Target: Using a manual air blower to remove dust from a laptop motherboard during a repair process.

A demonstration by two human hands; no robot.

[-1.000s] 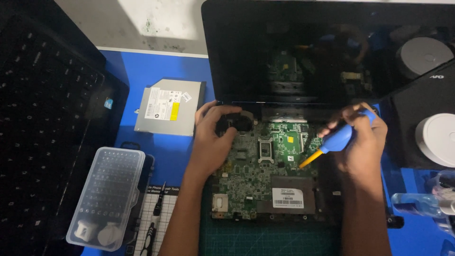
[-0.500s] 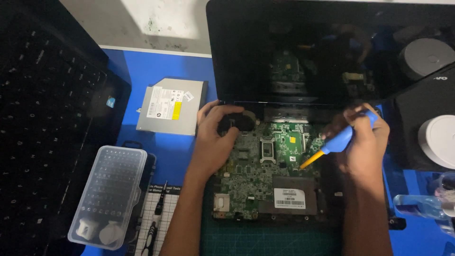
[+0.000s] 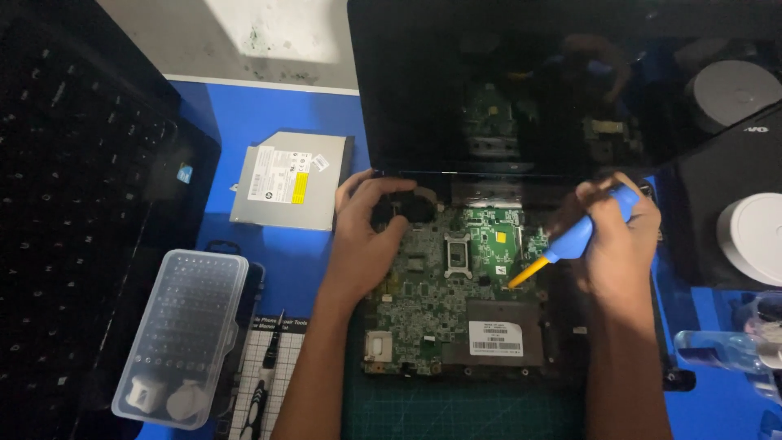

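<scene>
An opened laptop base lies in front of me with its green motherboard exposed. My left hand grips a black round fan part at the board's upper left corner. My right hand holds a blue-handled tool with a yellow tip; the tip points down-left onto the board's right side. The laptop's dark screen stands open behind the board and mirrors it.
A silver optical drive lies on the blue table to the left. A clear plastic bit case and a screwdriver on a gridded mat sit at lower left. A black keyboard panel fills the left side. White round objects stand right.
The view has shifted slightly; both hands keep about the same places on the board, the left on the fan, the right with the tool.
</scene>
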